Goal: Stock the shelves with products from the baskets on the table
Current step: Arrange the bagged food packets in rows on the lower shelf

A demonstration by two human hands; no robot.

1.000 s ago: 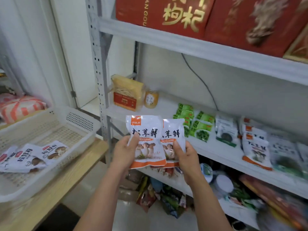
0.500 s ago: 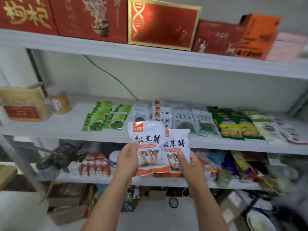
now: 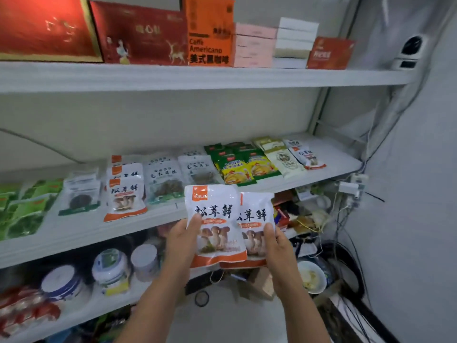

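I hold two overlapping white-and-orange mushroom packets in front of the middle shelf (image 3: 309, 180). My left hand (image 3: 181, 242) grips the front packet (image 3: 215, 226) at its left edge, thumb on its face. My right hand (image 3: 278, 246) grips the rear packet (image 3: 257, 224) at its right edge. A stack of the same packets (image 3: 125, 198) lies on the middle shelf to the left, and another one (image 3: 308, 157) lies near the shelf's right end.
The middle shelf also carries green packets (image 3: 27, 206), dark fungus packets (image 3: 165, 181) and yellow-green packets (image 3: 243, 164). Red and orange boxes (image 3: 209, 30) stand on the top shelf. Jars (image 3: 111, 268) sit on the lower shelf. Cables and a wall are at the right.
My view has swung right along the shelves, from the basket table to the shelf's right end. Both hands keep the same hold on the two packets.
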